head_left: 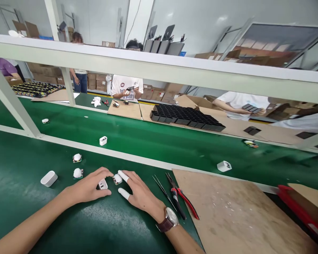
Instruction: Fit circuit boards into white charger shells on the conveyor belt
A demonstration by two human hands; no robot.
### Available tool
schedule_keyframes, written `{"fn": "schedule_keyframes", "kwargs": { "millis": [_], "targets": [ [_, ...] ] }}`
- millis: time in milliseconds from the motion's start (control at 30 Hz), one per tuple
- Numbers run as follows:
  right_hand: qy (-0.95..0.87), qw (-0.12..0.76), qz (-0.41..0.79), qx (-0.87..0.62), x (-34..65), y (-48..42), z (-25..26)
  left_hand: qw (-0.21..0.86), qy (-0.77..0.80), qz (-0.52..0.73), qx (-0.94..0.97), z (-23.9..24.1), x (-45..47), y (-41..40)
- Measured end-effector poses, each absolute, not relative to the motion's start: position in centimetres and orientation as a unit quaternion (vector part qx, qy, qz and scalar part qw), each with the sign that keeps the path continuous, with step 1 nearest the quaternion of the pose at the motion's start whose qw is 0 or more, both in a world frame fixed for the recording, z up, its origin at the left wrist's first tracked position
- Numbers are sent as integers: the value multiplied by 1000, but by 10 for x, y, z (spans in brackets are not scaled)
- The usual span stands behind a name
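My left hand (91, 185) rests on the green mat with its fingers curled round a small white charger housing (102, 184). My right hand (137, 192), with white finger cots on two fingers and a wristwatch, pinches a small white-domed circuit part (117, 179) right beside that housing. Two more domed circuit parts (77, 158) (77, 173) lie to the left. A white oval shell (49, 178) lies further left.
Red-handled pliers (181, 199) and tweezers (163, 190) lie right of my right hand, next to a brown board (235, 215). White chargers (103, 140) (224, 166) ride the green conveyor belt. Across it, other people handle parts near a black tray (187, 116). A red bin edge (302, 211) sits at right.
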State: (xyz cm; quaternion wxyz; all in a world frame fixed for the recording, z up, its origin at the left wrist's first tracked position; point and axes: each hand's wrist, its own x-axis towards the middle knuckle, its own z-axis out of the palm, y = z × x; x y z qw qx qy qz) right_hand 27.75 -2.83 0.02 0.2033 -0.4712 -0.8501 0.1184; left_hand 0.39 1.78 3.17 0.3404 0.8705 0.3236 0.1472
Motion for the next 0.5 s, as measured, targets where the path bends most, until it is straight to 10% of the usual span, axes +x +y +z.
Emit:
{"fn": "schedule_keyframes", "kwargs": {
  "millis": [500],
  "targets": [
    [-851, 203, 98, -475, 270, -25, -10, 381, 363, 178, 832, 4, -2, 15]
  ]
}}
